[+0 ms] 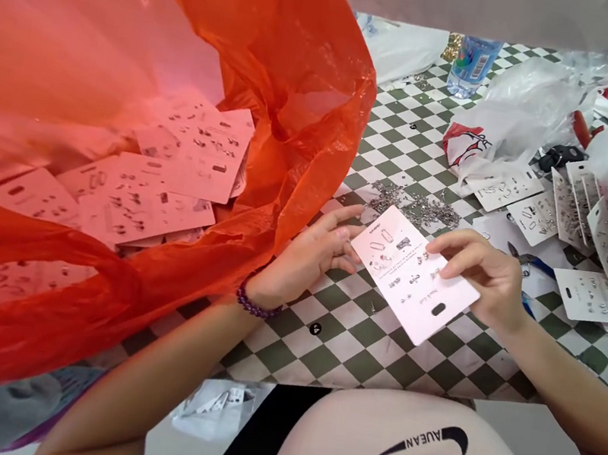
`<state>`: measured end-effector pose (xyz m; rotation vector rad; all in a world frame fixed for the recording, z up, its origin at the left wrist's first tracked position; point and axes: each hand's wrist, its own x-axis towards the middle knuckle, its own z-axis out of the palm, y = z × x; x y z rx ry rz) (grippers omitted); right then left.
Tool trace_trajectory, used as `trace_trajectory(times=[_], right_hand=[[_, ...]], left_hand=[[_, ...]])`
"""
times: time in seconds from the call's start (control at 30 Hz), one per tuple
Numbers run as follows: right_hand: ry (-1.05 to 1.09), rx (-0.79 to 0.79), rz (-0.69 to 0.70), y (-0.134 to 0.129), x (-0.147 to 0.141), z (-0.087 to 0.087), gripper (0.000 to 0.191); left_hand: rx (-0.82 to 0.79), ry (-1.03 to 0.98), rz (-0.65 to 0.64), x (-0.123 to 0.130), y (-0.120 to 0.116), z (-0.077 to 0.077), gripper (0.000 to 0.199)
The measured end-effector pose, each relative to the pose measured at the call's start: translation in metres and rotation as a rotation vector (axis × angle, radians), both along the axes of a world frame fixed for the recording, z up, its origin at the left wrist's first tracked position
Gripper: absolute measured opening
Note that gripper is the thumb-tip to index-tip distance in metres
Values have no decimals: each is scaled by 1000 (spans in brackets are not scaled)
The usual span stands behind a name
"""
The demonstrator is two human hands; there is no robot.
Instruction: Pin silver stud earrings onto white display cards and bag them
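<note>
A white earring card with several small metal pieces on it is tilted over the checkered table. My right hand grips its right edge, fingertips on the card's face. My left hand, with a dark purple bead bracelet at the wrist, is by the card's left corner. Its fingers are apart and slightly bent; whether they touch the card is unclear. Just beyond the card lies a pile of small metal earring pieces. On the left, a large orange plastic bag gapes around several filled earring cards.
More earring cards lie and lean at the right, near pliers with blue handles. Behind them are clear plastic bags. A water bottle stands at the back. The table's front edge runs before my body.
</note>
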<state>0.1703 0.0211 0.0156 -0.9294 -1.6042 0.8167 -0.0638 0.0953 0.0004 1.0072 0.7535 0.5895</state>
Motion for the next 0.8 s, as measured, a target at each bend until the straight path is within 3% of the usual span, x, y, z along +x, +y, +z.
trace_trajectory(times=[0.1, 0.17, 0.23, 0.27, 0.37, 0.43, 0.47, 0.53, 0.63, 0.7, 0.8], right_hand=[[267, -344, 261, 2, 3, 6, 12], [305, -493, 373, 3, 1, 9, 10], [295, -601, 321, 4, -2, 9, 11], [302, -623, 233, 5, -3, 8, 17], [321, -533, -151, 9, 1, 2, 18], [154, -425, -347, 10, 9, 0, 13], [-4, -387, -382, 9, 13, 1, 13], [-367, -317, -359, 6, 21, 3, 14], [-773, -235, -260, 3, 29, 8, 16], [-906, -228, -155, 1, 29, 8, 17], [-927, -253, 75, -1, 22, 4, 17]], left_hand=[[119, 8, -202, 0, -5, 0, 46], [118, 10, -398, 1, -11, 0, 35], [70, 9, -521, 2, -16, 1, 23], [50, 1, -516, 2, -17, 2, 19], [53, -82, -247, 2, -16, 1, 21], [104, -104, -16, 1, -12, -2, 26], [136, -94, 82, 1, -10, -5, 28], [191, -49, 213, 1, -6, -9, 33], [239, -2, 278, 4, -4, -15, 38], [262, 2, 288, 5, -4, -18, 41], [302, 1, 310, 7, -5, -19, 42]])
